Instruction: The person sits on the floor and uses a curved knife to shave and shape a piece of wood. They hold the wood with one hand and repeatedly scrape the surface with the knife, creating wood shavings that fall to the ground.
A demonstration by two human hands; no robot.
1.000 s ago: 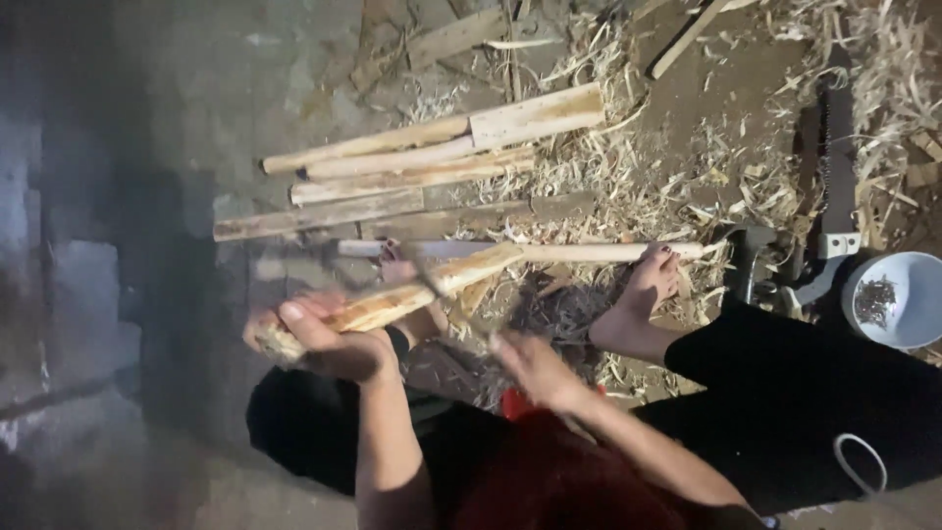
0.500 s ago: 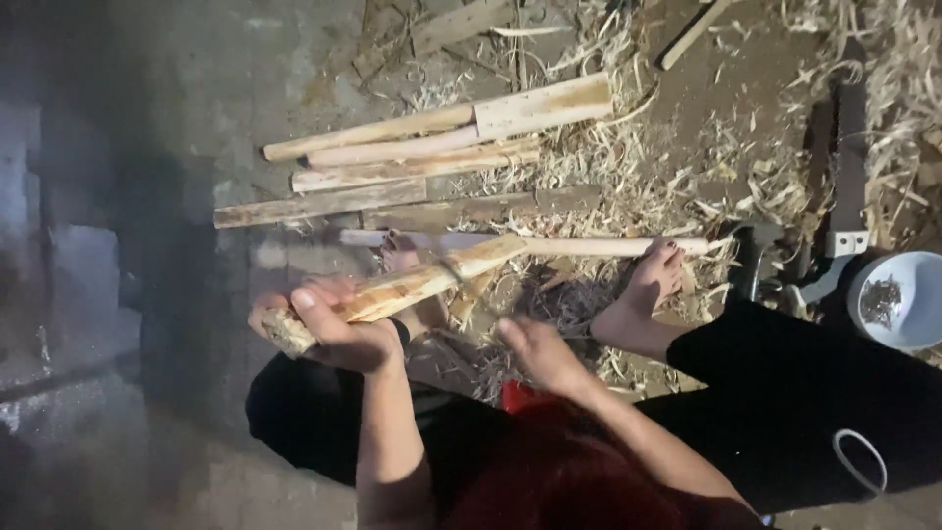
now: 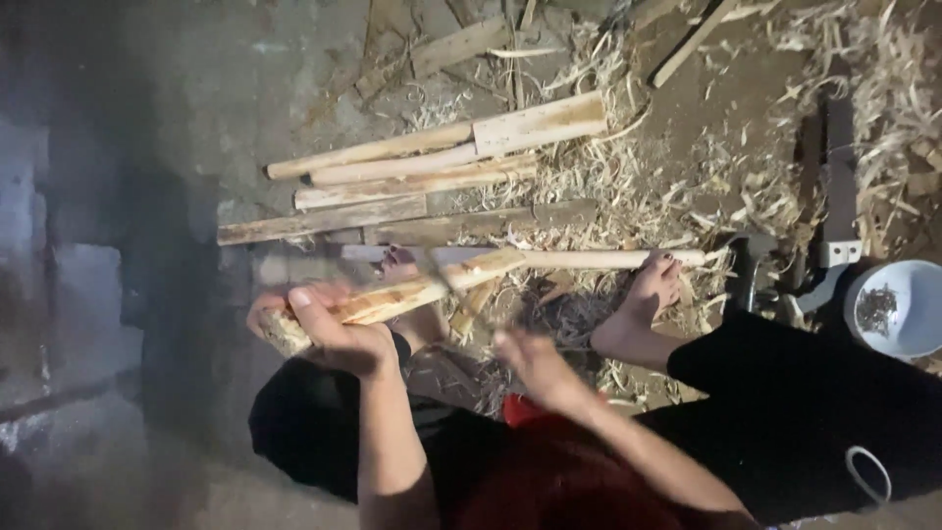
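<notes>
You look down from head height at a dim concrete floor [image 3: 147, 147] scattered with pale curled wood shavings [image 3: 628, 196]. Your left hand [image 3: 329, 329] is closed tightly around the lower end of a short, rough, pale wooden stick with reddish streaks [image 3: 422, 292]. The stick is raised off the floor and tilts up to the right, across your lap. Your right hand [image 3: 535, 368] is blurred, just right of the stick's middle. Its fingers look curled, but you cannot tell whether it grips anything. A thin dark blade-like shape [image 3: 442, 280] crosses the stick near its upper end, too blurred to identify.

Beyond the stick, your two bare feet rest on the floor. The left foot [image 3: 417, 319] is partly hidden behind the stick, and the right foot [image 3: 653, 294] sits among the shavings. A long, smooth, pale round pole [image 3: 599, 259] lies on the floor touching the toes of the right foot. Farther off, a row of several long pale wooden strips [image 3: 412, 182] lies side by side. At the right edge, near your dark-clothed right knee, stands a white round bowl holding small dark bits [image 3: 898, 309]. Just beside it lies a dark metal tool [image 3: 839, 196].
</notes>
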